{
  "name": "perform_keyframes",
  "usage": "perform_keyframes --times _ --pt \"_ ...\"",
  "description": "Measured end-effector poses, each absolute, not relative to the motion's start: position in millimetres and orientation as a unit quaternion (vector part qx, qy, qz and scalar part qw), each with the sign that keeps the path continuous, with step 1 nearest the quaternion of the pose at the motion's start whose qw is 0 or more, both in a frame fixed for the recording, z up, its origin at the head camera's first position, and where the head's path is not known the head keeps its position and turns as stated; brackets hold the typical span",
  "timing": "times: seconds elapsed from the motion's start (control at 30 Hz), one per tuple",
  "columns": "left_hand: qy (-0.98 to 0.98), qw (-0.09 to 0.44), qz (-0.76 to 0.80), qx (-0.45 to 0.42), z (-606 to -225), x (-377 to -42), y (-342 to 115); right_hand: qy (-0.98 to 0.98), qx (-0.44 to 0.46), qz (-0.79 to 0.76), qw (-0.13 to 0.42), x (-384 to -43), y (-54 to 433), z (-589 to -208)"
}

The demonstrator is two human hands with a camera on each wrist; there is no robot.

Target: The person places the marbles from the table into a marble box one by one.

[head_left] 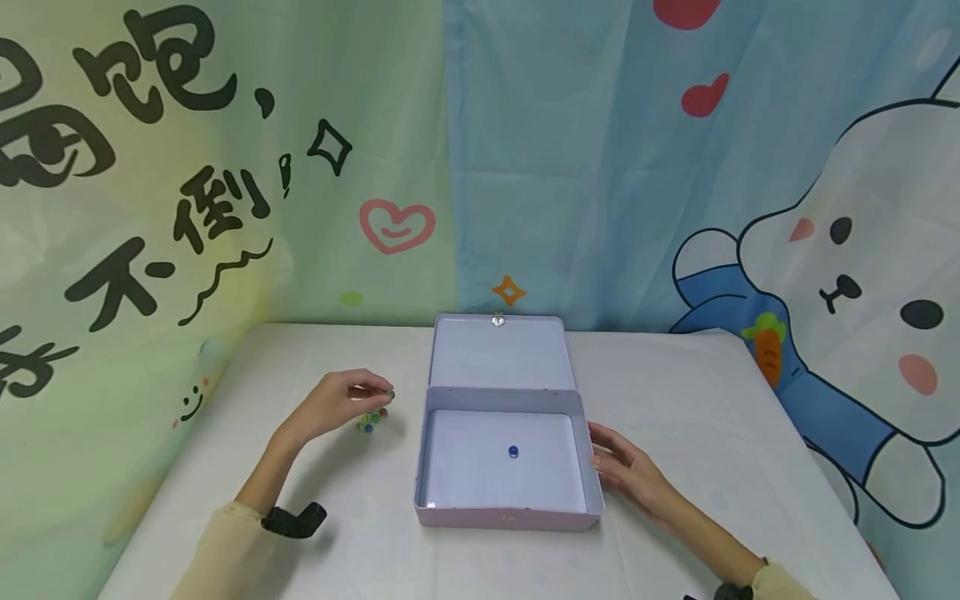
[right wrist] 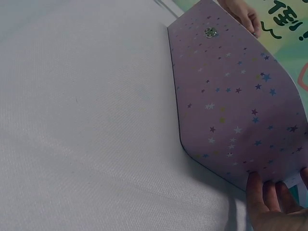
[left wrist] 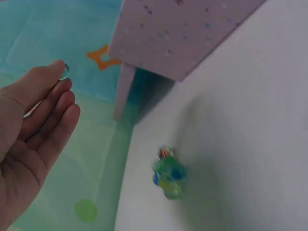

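My left hand (head_left: 351, 402) pinches a small clear glass marble (left wrist: 64, 72) between thumb and forefinger, to the left of the box. Below it on the table lies a small cluster of green, blue and reddish marbles (left wrist: 168, 173). The pinkish-purple box (head_left: 508, 518), printed with small stars, stands with its hinged lid (head_left: 497, 354) raised at the back. One blue marble (head_left: 513, 452) sits on the box floor. At the box's right wall, my right hand (head_left: 626, 467) rests its fingertips against the outside, fingers fairly straight.
A white cloth covers the table (head_left: 697, 400). Behind the table and along its left hangs a printed curtain (head_left: 525, 167) with a cartoon bear, hearts and large lettering. A black wrist strap (head_left: 294, 521) sits on the left forearm.
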State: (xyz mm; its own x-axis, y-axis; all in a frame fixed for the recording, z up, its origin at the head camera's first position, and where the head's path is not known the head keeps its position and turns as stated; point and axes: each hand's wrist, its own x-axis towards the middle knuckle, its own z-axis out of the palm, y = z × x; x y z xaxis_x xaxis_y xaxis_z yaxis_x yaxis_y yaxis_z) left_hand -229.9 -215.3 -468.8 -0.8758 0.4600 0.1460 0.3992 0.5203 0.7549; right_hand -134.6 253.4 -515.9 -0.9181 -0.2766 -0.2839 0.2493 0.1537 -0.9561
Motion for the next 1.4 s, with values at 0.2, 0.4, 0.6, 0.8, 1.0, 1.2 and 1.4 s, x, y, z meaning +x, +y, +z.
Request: perform_keyframes --times 0.2,0.4,0.6,0.8,1.0,1.2,1.4 --pt "0.849 0.072 0.450 0.266 -450 -232 -195 0.734 -0.018 -0.648 0.204 -134 255 -516" --pt "0.838 0.105 0.454 0.285 -434 -235 -174 0.733 -0.020 -0.647 0.207 -134 255 -516" --pt "0.820 0.102 0.434 0.359 -425 -244 -148 0.730 -0.020 -0.651 0.208 -134 255 -516" --pt "0.803 0.123 0.410 0.414 -415 -252 -118 0.731 -0.019 -0.650 0.205 -134 255 -516" --pt "0.788 0.132 0.401 0.449 -409 -257 -84 0.733 -0.016 -0.648 0.206 -134 254 -515" --pt "0.777 0.136 0.395 0.471 -412 -261 -53 0.735 -0.019 -0.647 0.203 -135 254 -514" --pt "0.767 0.157 0.387 0.487 -419 -264 -24 0.731 -0.023 -0.650 0.205 -135 254 -515"
